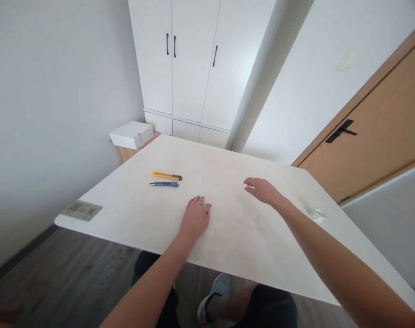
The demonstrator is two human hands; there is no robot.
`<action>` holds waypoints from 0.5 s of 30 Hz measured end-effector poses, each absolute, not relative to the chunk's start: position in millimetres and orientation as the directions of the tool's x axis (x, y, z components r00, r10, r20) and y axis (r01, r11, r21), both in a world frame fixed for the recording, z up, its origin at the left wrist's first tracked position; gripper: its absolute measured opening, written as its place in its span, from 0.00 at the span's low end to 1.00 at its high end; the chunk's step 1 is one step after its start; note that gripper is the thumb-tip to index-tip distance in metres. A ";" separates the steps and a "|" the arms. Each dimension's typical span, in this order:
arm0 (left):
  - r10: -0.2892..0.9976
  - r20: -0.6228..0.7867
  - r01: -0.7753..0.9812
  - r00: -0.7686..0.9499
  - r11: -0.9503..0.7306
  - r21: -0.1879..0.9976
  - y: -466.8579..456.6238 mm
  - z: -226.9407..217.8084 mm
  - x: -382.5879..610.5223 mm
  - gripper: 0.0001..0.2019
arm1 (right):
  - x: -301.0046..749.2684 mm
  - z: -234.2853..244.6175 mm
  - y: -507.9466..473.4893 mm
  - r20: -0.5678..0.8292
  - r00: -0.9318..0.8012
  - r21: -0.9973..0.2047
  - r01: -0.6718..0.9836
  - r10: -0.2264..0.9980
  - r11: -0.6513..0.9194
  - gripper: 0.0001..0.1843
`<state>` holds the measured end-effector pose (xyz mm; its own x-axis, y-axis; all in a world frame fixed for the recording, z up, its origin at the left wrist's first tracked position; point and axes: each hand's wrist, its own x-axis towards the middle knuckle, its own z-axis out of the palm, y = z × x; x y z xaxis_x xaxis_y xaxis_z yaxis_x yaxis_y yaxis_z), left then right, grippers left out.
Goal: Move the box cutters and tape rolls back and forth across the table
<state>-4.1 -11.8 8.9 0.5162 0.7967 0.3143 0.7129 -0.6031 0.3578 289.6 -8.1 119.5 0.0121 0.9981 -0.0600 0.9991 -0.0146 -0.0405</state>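
Note:
My left hand (196, 216) rests palm down on the white table (224, 177), fingers out and thumb a little apart, holding nothing. Over the right half of the tabletop is my right hand (260, 189), its fingers loosely bent with a small gap to the thumb and nothing visible between them. Beyond my left hand lie two utility knives side by side: a yellow utility knife (166, 176) with a dark end, and closer to me a blue utility knife (164, 184). A small roll of clear tape (317, 214) sits right of my right forearm.
A printed label (82, 210) is stuck at the table's left corner. Behind that side, a white box (132, 133) stands on a wooden surface. White cabinets (190, 68) rise at the back, and a wooden door (374, 118) is on the right. My legs are under the near edge.

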 end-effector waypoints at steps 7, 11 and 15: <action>0.791 0.357 0.649 0.497 -0.612 0.453 -11.3 4.1 -3.9 0.15 | 86.0 98.5 97.6 -0.101 -0.298 -0.130 0.950 0.949 0.285 0.14; 0.788 0.396 0.576 0.472 -0.616 0.537 -9.7 1.6 -3.3 0.18 | 27.9 83.7 144.5 -0.129 -0.257 -0.068 0.966 0.958 0.250 0.17; 0.788 0.413 0.524 0.456 -0.613 0.591 -8.4 1.5 -3.6 0.22 | 8.4 76.2 167.9 -0.204 -0.249 -0.017 0.968 0.947 0.251 0.18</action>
<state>-3.6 -8.4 1.5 0.4563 0.7883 0.4129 0.5241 -0.6130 0.5912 8.4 167.9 76.2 -0.2494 0.9466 -0.2042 0.9677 0.2514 -0.0168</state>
